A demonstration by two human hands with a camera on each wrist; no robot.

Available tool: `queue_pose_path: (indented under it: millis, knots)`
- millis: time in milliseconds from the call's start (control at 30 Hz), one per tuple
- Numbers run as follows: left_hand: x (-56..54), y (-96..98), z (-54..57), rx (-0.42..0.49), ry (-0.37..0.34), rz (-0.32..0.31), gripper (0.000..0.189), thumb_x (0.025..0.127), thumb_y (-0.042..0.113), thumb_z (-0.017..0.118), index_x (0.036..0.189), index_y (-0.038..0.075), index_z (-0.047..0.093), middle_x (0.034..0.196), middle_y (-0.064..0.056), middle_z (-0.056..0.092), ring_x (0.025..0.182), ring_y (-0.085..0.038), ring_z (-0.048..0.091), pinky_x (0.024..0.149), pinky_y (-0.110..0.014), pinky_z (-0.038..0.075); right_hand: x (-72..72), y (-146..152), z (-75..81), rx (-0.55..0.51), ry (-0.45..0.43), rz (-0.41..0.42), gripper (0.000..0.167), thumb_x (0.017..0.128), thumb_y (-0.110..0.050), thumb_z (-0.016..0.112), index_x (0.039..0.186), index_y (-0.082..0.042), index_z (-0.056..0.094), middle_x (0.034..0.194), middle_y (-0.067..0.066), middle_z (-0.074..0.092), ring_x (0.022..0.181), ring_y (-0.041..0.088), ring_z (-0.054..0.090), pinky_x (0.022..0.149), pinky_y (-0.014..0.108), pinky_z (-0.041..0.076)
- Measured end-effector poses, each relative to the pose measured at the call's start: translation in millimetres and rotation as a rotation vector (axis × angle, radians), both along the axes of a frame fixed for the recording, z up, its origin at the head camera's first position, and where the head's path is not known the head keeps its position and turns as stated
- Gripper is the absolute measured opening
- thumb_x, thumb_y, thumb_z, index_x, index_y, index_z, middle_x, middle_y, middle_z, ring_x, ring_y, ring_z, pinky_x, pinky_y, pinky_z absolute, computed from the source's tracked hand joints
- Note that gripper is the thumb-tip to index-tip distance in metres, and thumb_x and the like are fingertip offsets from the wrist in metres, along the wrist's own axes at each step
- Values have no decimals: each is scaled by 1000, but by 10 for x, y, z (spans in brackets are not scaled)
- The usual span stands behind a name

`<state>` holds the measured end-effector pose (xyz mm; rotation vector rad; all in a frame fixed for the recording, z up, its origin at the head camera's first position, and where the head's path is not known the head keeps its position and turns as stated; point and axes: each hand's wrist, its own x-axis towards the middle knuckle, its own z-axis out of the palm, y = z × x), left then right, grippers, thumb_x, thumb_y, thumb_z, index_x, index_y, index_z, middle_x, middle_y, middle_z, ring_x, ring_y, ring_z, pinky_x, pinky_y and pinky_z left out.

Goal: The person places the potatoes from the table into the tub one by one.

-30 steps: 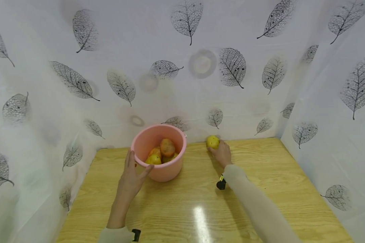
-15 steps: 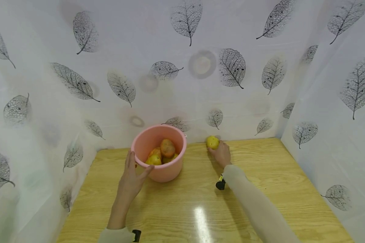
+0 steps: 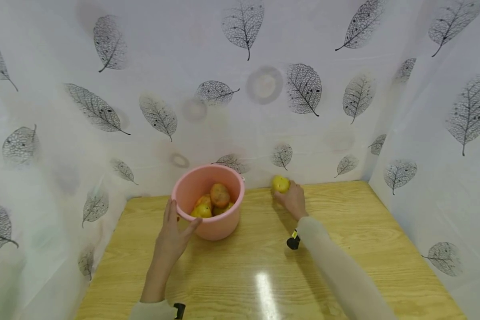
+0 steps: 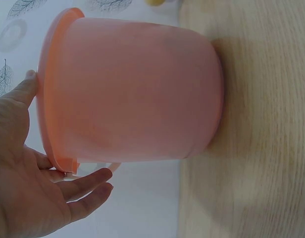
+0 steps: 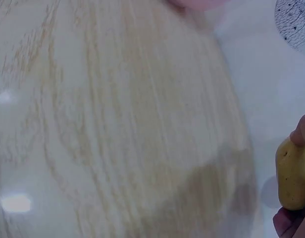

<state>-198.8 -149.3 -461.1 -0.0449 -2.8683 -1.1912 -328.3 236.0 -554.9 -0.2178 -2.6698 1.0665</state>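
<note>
A pink bucket (image 3: 218,229) stands on the table with several yellow and brownish potatoes (image 3: 220,195) inside. At its near left rim my left hand (image 3: 172,238) holds on, with thumb and fingers spread along the edge. In the left wrist view, the left hand (image 4: 36,188) has its thumb tip against the rim and two fingertips beside the handle's end on the bucket wall (image 4: 132,89). Off to the right of the bucket, my right hand (image 3: 294,200) grips a yellow potato (image 3: 280,183) near the back edge. Part of this potato (image 5: 292,173) is hidden by fingers in the right wrist view.
The wooden tabletop (image 3: 232,275) ends at a white curtain (image 3: 240,133) printed with dark leaves, which rises behind and along both sides. A bright light reflection (image 3: 266,293) lies on the front of the table.
My right hand and the yellow potato have risen slightly, just in the last half second. The left hand and the bucket stay in place.
</note>
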Motion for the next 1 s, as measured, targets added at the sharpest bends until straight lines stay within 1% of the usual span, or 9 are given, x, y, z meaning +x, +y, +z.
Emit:
queue_pose_path:
  millis: [167, 367, 467, 600, 800, 900, 1000]
  knots:
    - [1, 5, 10, 1, -2, 0, 106, 99, 59, 61, 167, 11, -4, 173, -12, -3, 145, -45, 38, 107, -69, 39, 31, 19, 158, 19, 19, 16, 64, 85, -29, 73, 129, 14, 55, 106, 29, 62, 92, 39, 58, 76, 50, 48]
    - [2, 4, 6, 0, -10, -3, 105, 99, 59, 61, 166, 10, -4, 173, -13, -4, 146, -44, 37, 107, -69, 38, 96, 30, 390, 13, 44, 43, 68, 86, -31, 75, 132, 14, 54, 109, 28, 63, 95, 38, 59, 80, 49, 49]
    - [3, 2, 9, -2, -12, -4, 106, 99, 61, 60, 166, 10, -5, 173, -13, -4, 146, -44, 37, 107, -69, 39, 127, 26, 511, 8, 64, 58, 68, 86, -31, 74, 132, 14, 54, 109, 28, 63, 95, 38, 59, 78, 48, 50]
    - [4, -3, 13, -5, -11, -5, 108, 98, 64, 58, 166, 9, -4, 173, -13, -4, 145, -44, 37, 107, -68, 39, 154, 11, 661, 0, 91, 83, 64, 86, -30, 73, 130, 13, 56, 106, 26, 64, 90, 35, 58, 73, 45, 49]
    - [-3, -8, 13, -3, -13, -8, 107, 99, 62, 59, 166, 9, -5, 173, -14, -5, 146, -44, 37, 108, -68, 39, 162, -5, 823, 8, 102, 90, 59, 86, -30, 72, 128, 9, 59, 101, 21, 63, 86, 32, 57, 69, 42, 47]
    - [-7, -7, 16, -2, -21, -9, 108, 98, 64, 58, 166, 10, -6, 173, -13, -5, 146, -45, 36, 108, -68, 38, 177, -15, 901, -6, 106, 93, 56, 86, -30, 72, 125, 8, 59, 99, 20, 64, 84, 33, 56, 69, 42, 46]
    - [-8, -4, 17, -7, -25, -11, 110, 97, 68, 56, 166, 10, -7, 173, -12, -6, 146, -44, 36, 108, -68, 38, 193, -21, 984, -17, 110, 96, 56, 86, -30, 72, 126, 8, 59, 99, 21, 63, 84, 33, 56, 68, 42, 45]
